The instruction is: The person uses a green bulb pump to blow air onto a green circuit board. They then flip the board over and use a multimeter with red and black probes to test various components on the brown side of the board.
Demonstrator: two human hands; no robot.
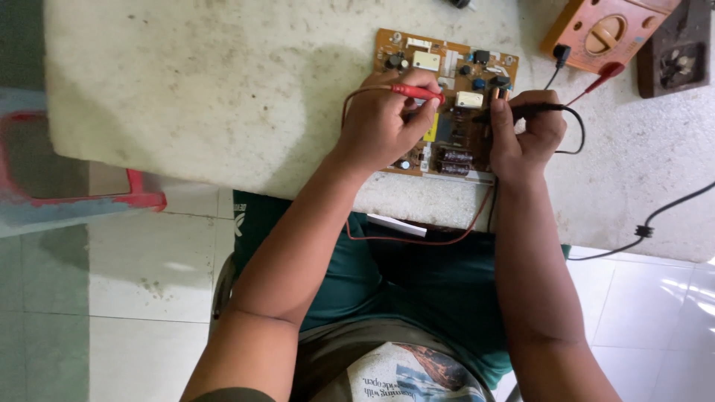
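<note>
Seen from above, a rough, speckled pale stone tabletop spreads wide and bare on the left, its front edge running across the view above tiled floor and a red plastic stool. Nearer the middle, the person's left hand curls closed around a slim red test probe, thumb and fingers pinching it so it lies almost level, tip pointing right over a flat rectangular tan circuit board. That board lies on the table close to the near edge, studded with small dark cylinders, white blocks and black parts, and both hands rest on it. On its right side, the right hand is closed around a black test probe, tip pointing left toward the board's middle. Red and black leads loop down over the table edge. Farther right, at the top corner, sits an orange meter with a round dial, beside a dark brown block.
</note>
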